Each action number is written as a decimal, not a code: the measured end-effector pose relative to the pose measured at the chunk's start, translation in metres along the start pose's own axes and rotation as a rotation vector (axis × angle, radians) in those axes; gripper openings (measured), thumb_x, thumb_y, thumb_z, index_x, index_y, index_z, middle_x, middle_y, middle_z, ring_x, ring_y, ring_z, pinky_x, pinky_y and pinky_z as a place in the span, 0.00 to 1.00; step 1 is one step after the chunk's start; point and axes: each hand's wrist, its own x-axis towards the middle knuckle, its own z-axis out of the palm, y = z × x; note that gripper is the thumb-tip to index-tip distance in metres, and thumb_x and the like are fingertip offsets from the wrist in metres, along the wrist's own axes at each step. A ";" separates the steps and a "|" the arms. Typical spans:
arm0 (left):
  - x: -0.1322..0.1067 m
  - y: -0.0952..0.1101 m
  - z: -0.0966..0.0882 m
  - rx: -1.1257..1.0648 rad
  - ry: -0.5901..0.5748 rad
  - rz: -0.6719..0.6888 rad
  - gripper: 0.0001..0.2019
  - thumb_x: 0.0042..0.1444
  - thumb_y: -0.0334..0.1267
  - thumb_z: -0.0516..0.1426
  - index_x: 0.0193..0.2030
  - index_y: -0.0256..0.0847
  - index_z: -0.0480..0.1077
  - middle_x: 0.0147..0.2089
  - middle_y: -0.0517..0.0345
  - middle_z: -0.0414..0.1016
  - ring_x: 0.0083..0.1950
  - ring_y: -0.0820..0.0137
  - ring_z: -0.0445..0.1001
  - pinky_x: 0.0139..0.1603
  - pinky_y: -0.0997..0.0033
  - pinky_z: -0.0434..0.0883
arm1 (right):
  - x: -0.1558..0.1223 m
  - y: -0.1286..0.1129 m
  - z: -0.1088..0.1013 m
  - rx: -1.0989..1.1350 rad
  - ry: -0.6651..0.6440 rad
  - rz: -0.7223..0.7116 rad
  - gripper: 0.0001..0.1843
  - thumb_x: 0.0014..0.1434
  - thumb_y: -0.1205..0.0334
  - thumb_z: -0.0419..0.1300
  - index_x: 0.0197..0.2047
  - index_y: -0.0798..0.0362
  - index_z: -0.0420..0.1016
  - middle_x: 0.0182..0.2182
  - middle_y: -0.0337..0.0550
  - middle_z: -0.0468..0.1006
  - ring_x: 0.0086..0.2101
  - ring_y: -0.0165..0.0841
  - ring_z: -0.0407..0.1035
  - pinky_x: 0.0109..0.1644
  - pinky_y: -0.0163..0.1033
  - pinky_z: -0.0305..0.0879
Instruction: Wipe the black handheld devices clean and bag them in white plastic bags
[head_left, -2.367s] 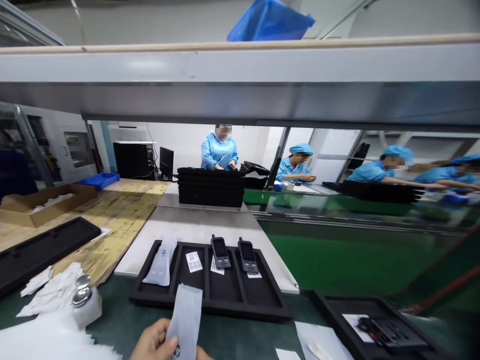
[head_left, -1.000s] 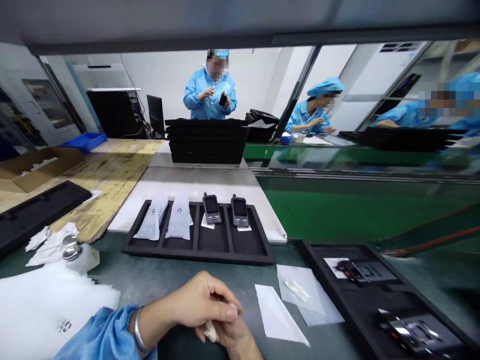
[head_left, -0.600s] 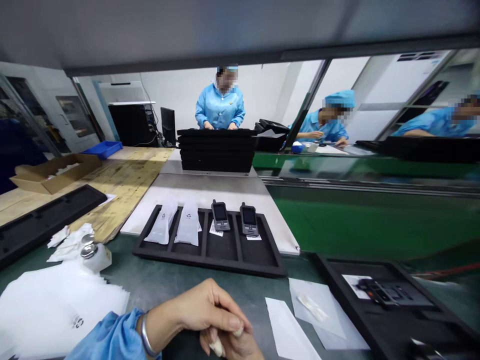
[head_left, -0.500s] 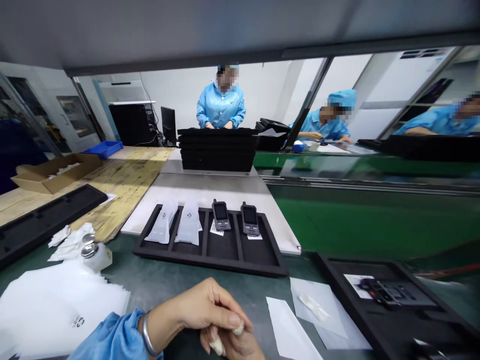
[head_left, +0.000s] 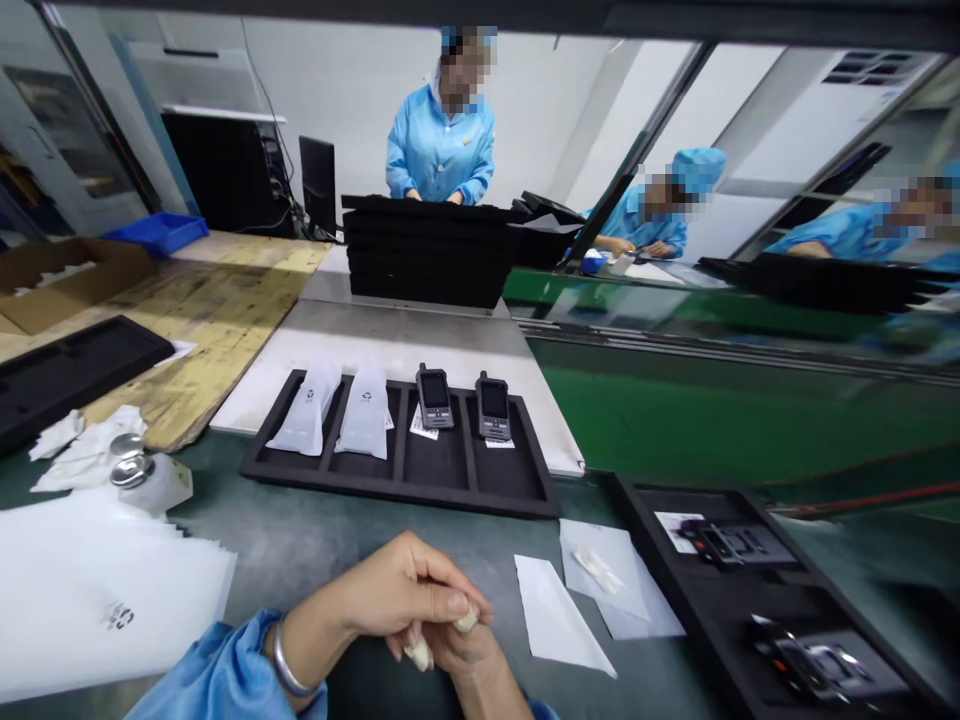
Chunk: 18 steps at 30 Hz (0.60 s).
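Note:
My left hand [head_left: 405, 590], with a silver bangle at the wrist, meets my right hand [head_left: 472, 655] low in the middle of the head view. My left thumb and fingers pinch a cream finger cot [head_left: 467, 617] at a fingertip of the right hand. A second cream finger cot [head_left: 418, 654] shows on a fingertip lower down. The right hand's fingers are curled and partly hidden behind the left. Beyond the hands, a black foam tray [head_left: 442, 500] holds two white sleeves [head_left: 365, 410] and two handheld radios [head_left: 435, 397] with screens.
White sleeves [head_left: 97, 590] lie stacked at left beside a dispenser bottle [head_left: 161, 485]. Right of my hands are white sheets [head_left: 559, 620], one bearing a cream strip. Another black tray [head_left: 637, 520] holds two devices. A co-worker [head_left: 442, 145] stands behind stacked black trays [head_left: 427, 260].
The view has tilted down and shifted, so the second device in the right-hand tray shows more fully. My hands stay together in much the same grip.

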 end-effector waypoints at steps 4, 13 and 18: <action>-0.002 0.004 -0.002 0.025 -0.029 -0.049 0.25 0.51 0.57 0.63 0.47 0.37 0.80 0.26 0.54 0.76 0.16 0.76 0.70 0.11 0.84 0.64 | 0.001 -0.002 0.004 -0.061 0.017 0.039 0.37 0.36 0.21 0.62 0.16 0.51 0.68 0.13 0.39 0.65 0.23 0.37 0.69 0.28 0.43 0.70; -0.007 0.006 -0.003 0.049 -0.065 -0.065 0.28 0.54 0.60 0.60 0.49 0.39 0.79 0.26 0.55 0.75 0.17 0.76 0.71 0.12 0.85 0.64 | -0.003 -0.004 0.004 -0.111 -0.027 0.070 0.39 0.39 0.19 0.57 0.11 0.50 0.60 0.16 0.43 0.67 0.29 0.41 0.72 0.32 0.46 0.71; -0.005 -0.004 -0.003 0.017 -0.079 -0.014 0.27 0.50 0.57 0.64 0.51 0.39 0.78 0.31 0.53 0.78 0.18 0.76 0.71 0.13 0.83 0.64 | -0.005 -0.003 0.005 -0.142 0.021 0.096 0.37 0.37 0.22 0.60 0.13 0.51 0.63 0.15 0.41 0.66 0.30 0.42 0.73 0.30 0.45 0.69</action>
